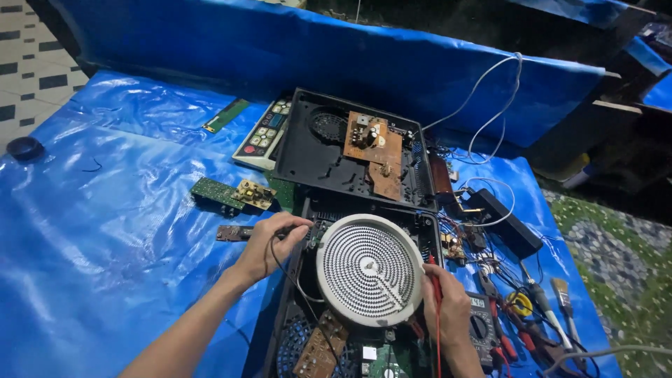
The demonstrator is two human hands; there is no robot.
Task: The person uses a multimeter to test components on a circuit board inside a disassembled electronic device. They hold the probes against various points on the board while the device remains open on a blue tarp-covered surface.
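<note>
Both hands work at the round white ribbed heating coil disc [369, 269], centre-bottom of frame: left hand [269, 245] pinches a black probe, right hand [448, 304] grips a red probe [435, 290]. Slipping tips could bridge bare contacts; loose leads may snag on brown circuit boards [374, 150].

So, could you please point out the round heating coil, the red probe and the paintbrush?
Round heating coil [369, 269], head view, on the middle of its spiral face.
Red probe [435, 287], head view, on its shaft in the right hand [448, 308].
Paintbrush [560, 288], head view, on its bristles.
</note>
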